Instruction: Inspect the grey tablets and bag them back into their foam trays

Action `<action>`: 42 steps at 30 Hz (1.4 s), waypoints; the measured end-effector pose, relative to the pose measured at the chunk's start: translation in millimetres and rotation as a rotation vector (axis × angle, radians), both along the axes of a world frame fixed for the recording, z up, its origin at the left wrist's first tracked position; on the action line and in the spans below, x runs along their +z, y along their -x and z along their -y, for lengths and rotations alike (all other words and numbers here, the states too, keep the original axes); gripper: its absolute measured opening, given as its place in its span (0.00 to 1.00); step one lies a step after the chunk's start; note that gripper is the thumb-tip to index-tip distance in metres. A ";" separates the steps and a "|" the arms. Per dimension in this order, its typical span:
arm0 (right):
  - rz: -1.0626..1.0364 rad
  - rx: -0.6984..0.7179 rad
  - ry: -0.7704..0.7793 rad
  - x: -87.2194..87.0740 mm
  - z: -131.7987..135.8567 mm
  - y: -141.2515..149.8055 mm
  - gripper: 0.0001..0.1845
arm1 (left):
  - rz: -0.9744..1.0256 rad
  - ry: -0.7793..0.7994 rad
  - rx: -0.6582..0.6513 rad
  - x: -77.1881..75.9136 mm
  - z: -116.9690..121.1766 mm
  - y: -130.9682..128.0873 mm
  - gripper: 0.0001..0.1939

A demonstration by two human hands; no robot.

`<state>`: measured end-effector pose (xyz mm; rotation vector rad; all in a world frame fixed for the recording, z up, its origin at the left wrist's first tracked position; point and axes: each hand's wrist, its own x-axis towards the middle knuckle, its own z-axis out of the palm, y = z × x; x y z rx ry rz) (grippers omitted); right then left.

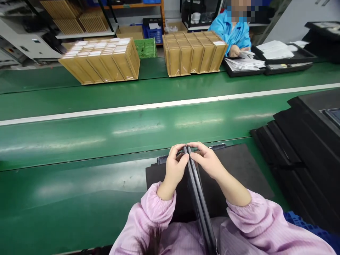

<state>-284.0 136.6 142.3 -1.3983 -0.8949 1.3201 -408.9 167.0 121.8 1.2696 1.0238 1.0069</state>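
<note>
Two slim dark panels [199, 198] stand on edge side by side, running from my fingertips back towards my body. They look glossy along their edges; their broad faces are mostly out of sight. My left hand [174, 170] is closed at the far end of the left one, thumb and fingers pinching it. On the other side, my right hand [208, 163] pinches the far end of the right one. Below them lies a black mat [239, 170] on the green bench. The rim of a clear-edged flat piece [161, 160] shows behind my left hand.
Stacked black sheets [300, 156] rise at the right, near a blue basket [300, 221]. Across the green belt [106, 132] stand two partitioned cardboard boxes [106, 67], the left holding white packets. A co-worker in blue [228, 28] handles white packets beside black trays [244, 73].
</note>
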 end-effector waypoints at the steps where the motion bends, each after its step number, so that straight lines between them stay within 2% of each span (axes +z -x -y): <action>1: -0.013 0.004 0.006 0.1 0.5 -0.4 0.15 | -0.010 -0.007 -0.002 1.1 -0.2 0.4 0.12; 12: -0.027 0.000 0.024 4.6 -0.1 4.3 0.15 | -0.007 -0.066 -0.046 -2.2 -3.1 7.8 0.12; 18: -0.089 0.133 -0.020 5.6 3.4 -3.2 0.23 | 0.142 -0.021 -0.227 -8.0 -3.1 18.2 0.22; 28: -0.039 0.192 -0.115 -2.6 6.1 -8.8 0.24 | 0.090 0.004 -0.272 -6.8 -2.0 21.2 0.24; 33: -0.039 0.328 -0.142 -7.5 13.8 -14.6 0.35 | 0.102 -0.028 -0.356 -11.0 1.7 25.8 0.34; 38: 0.045 0.344 -0.159 -12.9 14.5 -17.2 0.37 | 0.090 -0.026 -0.345 -14.9 -0.1 24.2 0.35; 42: 0.138 0.246 -0.223 -18.6 26.6 -11.6 0.39 | 0.085 -0.070 -0.265 -24.0 13.5 20.2 0.36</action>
